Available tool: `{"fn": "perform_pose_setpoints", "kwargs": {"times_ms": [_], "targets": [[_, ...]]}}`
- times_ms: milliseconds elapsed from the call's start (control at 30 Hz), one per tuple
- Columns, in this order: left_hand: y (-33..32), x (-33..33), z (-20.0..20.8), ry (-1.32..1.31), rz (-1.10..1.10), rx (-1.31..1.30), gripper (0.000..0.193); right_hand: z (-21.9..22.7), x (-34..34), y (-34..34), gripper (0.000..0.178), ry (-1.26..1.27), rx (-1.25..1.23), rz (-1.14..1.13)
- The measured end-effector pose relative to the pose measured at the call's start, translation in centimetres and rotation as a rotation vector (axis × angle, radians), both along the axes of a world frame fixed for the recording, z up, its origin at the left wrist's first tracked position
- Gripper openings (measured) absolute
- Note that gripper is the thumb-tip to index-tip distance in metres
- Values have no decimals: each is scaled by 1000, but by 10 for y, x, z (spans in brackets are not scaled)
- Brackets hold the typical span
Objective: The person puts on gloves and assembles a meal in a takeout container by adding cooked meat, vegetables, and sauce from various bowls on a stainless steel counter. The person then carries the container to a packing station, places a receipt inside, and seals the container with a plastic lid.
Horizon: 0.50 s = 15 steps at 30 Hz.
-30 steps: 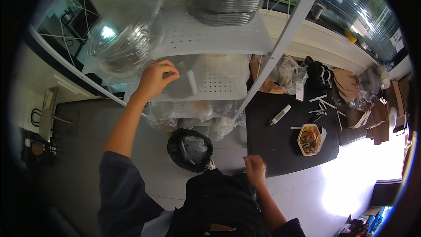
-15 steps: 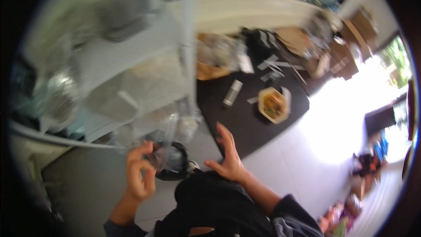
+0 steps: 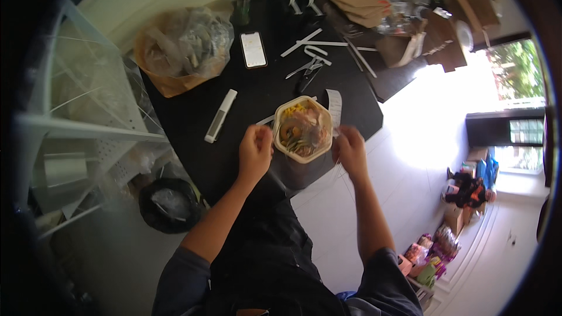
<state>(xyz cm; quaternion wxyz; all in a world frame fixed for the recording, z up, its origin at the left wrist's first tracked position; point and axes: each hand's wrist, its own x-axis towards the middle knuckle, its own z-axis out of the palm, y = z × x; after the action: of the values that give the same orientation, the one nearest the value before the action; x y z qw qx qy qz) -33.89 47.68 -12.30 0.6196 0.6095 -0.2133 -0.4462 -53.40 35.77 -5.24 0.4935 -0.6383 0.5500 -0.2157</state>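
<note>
A hexagonal cream bowl (image 3: 303,157) of mixed food sits on the black table near its front edge. My left hand (image 3: 256,151) is at the bowl's left side, its fingers closed in a pinch. My right hand (image 3: 350,151) is closed in the same way at the right side. Between them, over the bowl and its near side, stretches a see-through plastic lid (image 3: 293,184); its outline is faint. A curled white paper slip (image 3: 333,107) lies beside the bowl, partly hidden by it.
On the black table (image 3: 199,96) are a white-and-grey box cutter-like bar (image 3: 221,116), a lit phone (image 3: 253,50), scissors (image 3: 310,76), paper strips (image 3: 319,43) and a brown bag of clear plastic (image 3: 175,85). A black-lined bin (image 3: 170,205) stands left, below shelving (image 3: 88,129). Cardboard boxes (image 3: 442,41) are far right.
My view has swung from the shelving to the table. My left hand has brought the clear plastic to the bowl. My right hand, open before, has closed at the bowl's right side.
</note>
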Motion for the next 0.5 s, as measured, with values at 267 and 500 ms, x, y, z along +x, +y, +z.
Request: {"fn": "perform_pose_setpoints", "kwargs": {"times_ms": [267,500], "targets": [[-110,9,-47,-431,54,274,17,-73,31,-172,30,309,88,415],[-141,16,-34,-613,-115,328,13,-89,7,-179,35,210,304,500]]}}
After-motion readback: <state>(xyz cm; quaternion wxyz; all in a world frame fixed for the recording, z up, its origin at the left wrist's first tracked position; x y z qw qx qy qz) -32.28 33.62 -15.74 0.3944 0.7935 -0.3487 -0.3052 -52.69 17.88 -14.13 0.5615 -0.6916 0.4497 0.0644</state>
